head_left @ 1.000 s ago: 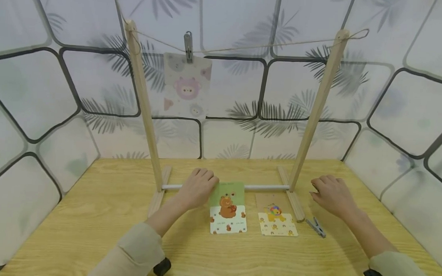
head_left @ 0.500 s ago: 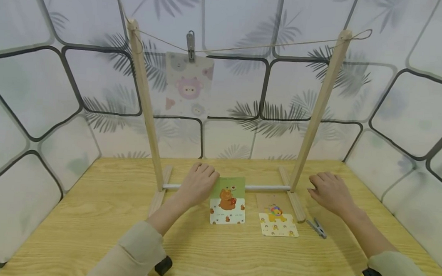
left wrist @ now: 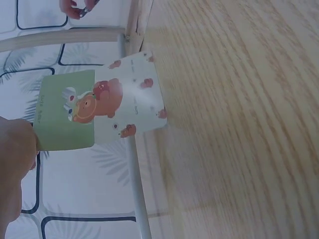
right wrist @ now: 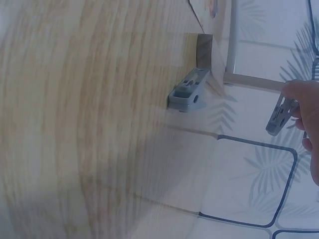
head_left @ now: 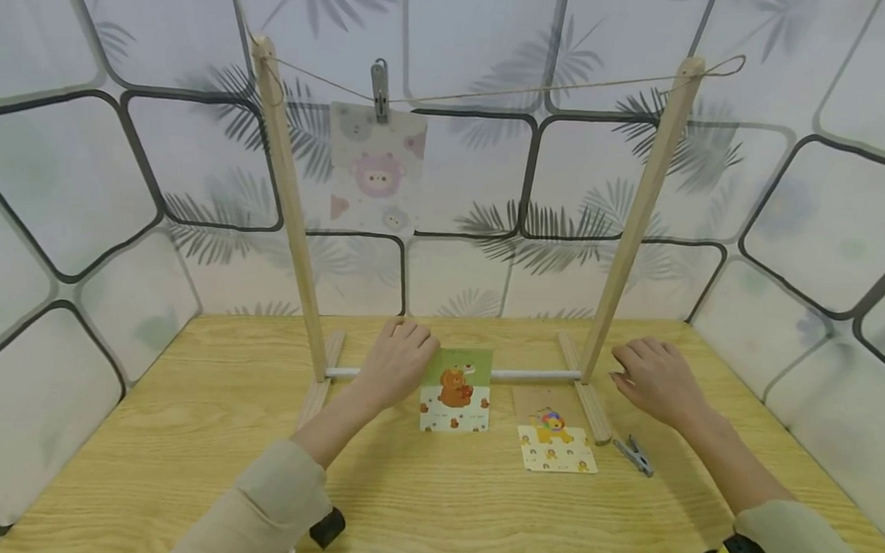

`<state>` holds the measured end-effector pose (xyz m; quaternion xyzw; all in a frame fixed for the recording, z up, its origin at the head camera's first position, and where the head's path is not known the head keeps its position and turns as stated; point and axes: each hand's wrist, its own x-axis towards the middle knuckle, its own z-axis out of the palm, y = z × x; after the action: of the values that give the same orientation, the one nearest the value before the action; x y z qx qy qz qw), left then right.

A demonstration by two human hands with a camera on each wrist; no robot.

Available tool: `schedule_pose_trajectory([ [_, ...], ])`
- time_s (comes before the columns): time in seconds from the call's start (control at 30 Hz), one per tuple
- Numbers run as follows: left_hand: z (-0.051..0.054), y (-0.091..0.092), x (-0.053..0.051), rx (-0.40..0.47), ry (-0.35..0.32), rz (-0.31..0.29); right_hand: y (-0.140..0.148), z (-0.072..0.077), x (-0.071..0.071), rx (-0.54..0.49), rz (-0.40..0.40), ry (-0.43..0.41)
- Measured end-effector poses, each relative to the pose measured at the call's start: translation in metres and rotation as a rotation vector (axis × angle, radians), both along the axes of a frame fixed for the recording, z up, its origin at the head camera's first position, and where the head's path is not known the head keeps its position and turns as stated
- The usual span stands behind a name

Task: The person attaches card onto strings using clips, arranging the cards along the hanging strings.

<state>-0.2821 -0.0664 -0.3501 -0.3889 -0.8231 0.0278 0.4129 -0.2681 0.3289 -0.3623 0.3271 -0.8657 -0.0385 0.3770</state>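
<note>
My left hand pinches a green-and-white bear card by its upper left corner. In the left wrist view the bear card is held up off the table. My right hand is raised at the right, beside the rack's right post. A grey clothespin is pinched between its thumb and fingers, as the right wrist view shows. Below that hand a second grey clothespin lies on the table. To its left a yellow lion card lies flat.
A wooden rack with a left post, a right post and a white bottom bar stands on the table. From its string hangs a pink animal card by a grey clothespin. Patterned fabric surrounds the table.
My left hand has lifted the bear card up and away from me. My right hand has drifted slightly left and up. The hanging card and the lion card stay in place.
</note>
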Motion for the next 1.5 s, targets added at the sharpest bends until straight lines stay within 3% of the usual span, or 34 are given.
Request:
schedule_pose_trajectory([
  [0.2,0.008,0.002,0.002,-0.005,0.044,0.005,-0.002,0.005,0.000,-0.039,0.037,0.021],
  [0.43,0.012,0.004,0.005,0.013,0.048,0.008,-0.005,0.008,0.000,-0.001,0.043,0.046],
  [0.7,0.019,0.010,0.007,0.053,0.099,0.042,-0.014,0.013,0.001,0.001,0.079,0.086],
  [1.5,0.060,0.021,0.007,0.180,0.220,0.022,-0.032,0.030,0.002,-0.079,0.142,0.127],
])
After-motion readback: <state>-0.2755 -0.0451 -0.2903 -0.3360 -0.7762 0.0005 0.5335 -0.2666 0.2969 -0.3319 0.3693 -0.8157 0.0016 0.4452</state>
